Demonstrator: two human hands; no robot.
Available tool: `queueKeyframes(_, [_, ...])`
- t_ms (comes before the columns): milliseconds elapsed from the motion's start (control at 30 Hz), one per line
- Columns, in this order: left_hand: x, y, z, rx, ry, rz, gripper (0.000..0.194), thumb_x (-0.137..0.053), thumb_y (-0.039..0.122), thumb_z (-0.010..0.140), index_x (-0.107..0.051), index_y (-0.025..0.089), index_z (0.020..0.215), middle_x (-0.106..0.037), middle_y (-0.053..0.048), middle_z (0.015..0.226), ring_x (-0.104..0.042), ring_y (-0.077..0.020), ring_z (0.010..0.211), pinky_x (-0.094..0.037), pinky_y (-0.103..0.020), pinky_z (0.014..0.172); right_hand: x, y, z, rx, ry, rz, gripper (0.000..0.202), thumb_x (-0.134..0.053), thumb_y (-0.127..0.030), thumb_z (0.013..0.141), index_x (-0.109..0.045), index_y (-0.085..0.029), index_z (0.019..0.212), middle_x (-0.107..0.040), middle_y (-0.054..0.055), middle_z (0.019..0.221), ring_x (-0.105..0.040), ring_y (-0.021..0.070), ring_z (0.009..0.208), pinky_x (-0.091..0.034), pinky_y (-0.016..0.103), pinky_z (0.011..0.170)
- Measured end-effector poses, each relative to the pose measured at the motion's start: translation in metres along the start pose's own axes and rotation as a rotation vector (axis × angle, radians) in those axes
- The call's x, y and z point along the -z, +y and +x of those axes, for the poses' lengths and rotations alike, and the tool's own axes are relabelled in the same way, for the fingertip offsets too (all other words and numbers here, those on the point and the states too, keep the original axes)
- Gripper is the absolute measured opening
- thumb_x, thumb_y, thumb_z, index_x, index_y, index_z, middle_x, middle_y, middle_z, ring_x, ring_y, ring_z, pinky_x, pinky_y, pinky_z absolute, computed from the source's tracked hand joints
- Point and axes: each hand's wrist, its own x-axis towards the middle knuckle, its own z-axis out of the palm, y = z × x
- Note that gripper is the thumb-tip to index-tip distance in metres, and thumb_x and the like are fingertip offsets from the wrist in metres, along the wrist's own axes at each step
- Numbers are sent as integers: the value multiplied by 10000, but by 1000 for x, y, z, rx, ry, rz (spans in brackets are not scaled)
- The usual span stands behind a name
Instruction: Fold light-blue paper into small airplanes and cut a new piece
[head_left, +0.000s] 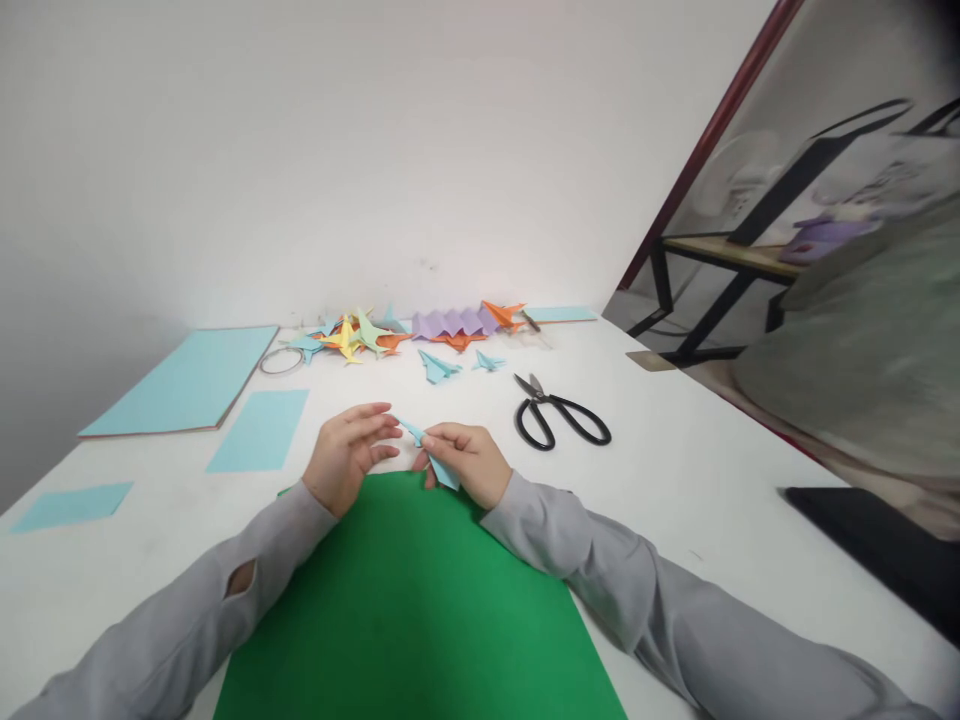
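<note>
A small folded light blue paper piece (444,472) is pinched between the thumb and fingers of my right hand (471,462), above the far edge of a green sheet (420,600). Its narrow tip points up and left toward my left hand (349,452). The fingers of my left hand are spread and curved beside that tip, with nothing gripped between them. Beyond my hands lie two small folded light blue paper pieces (438,367) (489,362). My right palm hides part of the held paper.
Black-handled scissors (559,408) lie right of my hands. Light blue sheets (259,430) (187,378) (73,506) lie at left, near a clear ring (282,361). Colourful folded papers (349,338) and purple pleated paper (454,322) line the wall. A black object (877,545) lies at the right edge.
</note>
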Motion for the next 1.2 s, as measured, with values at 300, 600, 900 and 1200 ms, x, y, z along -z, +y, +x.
queueKeyframes(300, [-12, -24, -2, -76, 22, 82, 181, -726, 250, 581, -635, 96, 605, -562, 4, 491, -526, -85, 469, -455, -227, 510, -4, -5, -1, -121, 48, 60, 322, -681, -425, 639, -609, -111, 632, -631, 16, 510, -537, 96, 359, -382, 197, 364])
queueKeyframes(600, [-11, -29, -6, -8, -100, 62, 203, -742, 252, 568, -671, 90, 667, -617, -27, 555, -564, -121, 536, -469, -270, 556, -1, 0, 0, -136, 79, 143, 324, -690, -420, 634, -600, -113, 581, -627, 16, 486, -549, 100, 347, -399, 186, 335])
queueKeyframes(900, [-11, -27, 0, 96, -66, 59, 172, -695, 214, 604, -612, 78, 540, -595, -38, 505, -540, -107, 458, -430, -230, 451, 2, -1, 2, -214, 83, 210, 287, -704, -378, 617, -584, -120, 580, -628, 15, 477, -537, 99, 327, -374, 176, 316])
queueKeyframes(1200, [-10, -29, 1, 58, -36, 76, 176, -714, 238, 575, -634, 82, 594, -616, -38, 521, -532, -102, 442, -426, -227, 430, 4, 0, 3, -233, 72, 198, 305, -693, -404, 629, -577, -123, 606, -622, 10, 470, -531, 95, 325, -372, 176, 317])
